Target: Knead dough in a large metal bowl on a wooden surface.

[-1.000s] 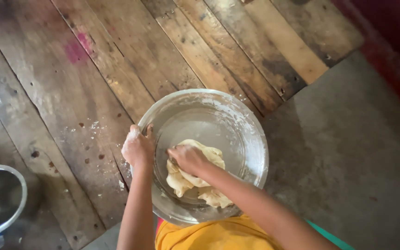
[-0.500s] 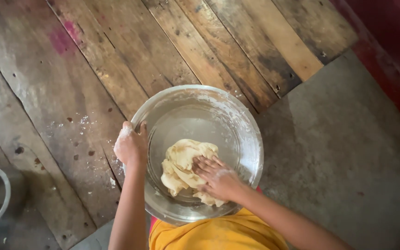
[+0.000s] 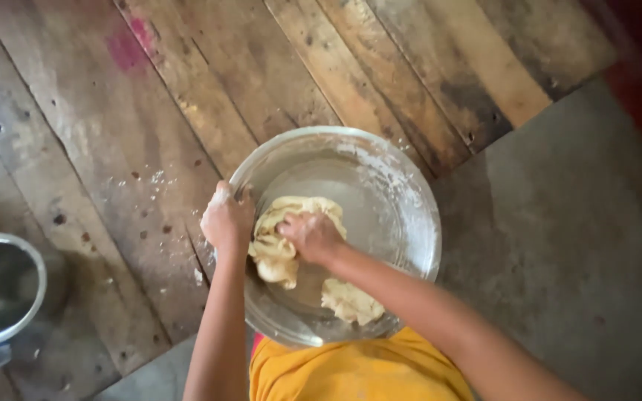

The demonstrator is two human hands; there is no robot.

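Gripped the rim of the wide steel bowl with the floury left hand, pressed the closed right hand into pale dough inside, on wooden planks.

the bowl sits on the plank floor, at the planks' edge beside the slab floor to its right. dough lies in the bowl's near left part. the left hand grips the bowl's left rim; the right hand rests on the dough. a pot stands well apart to the left
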